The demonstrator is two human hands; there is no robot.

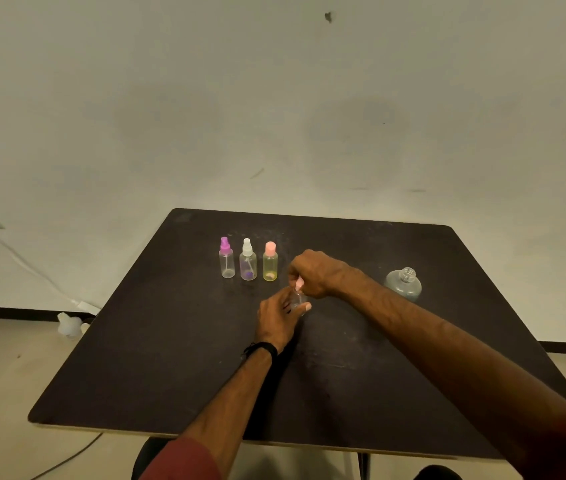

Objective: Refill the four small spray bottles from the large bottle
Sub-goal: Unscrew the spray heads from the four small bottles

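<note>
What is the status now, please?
Left hand grips small clear bottle; right hand pinches its pink top. Large bottle open, standing right. Nothing in the way.

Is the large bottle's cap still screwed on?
No, the large bottle stands on the table with its threaded neck bare and open.

The surface (343,375) is dark brown-black with a pale edge. Three small bottles stand on it: a clear one with a purple spray top (226,259), a clear one with a white spray top (248,260) and something purple at its bottom, and a yellow-tinted one with a salmon-pink cap (270,262). The large bottle (403,284) is grey and see-through. A pink spray top (298,284) shows between the hands. The sleeves (184,462) are dark red, the wristband (263,348) black, the wall (274,98) off-white
</note>
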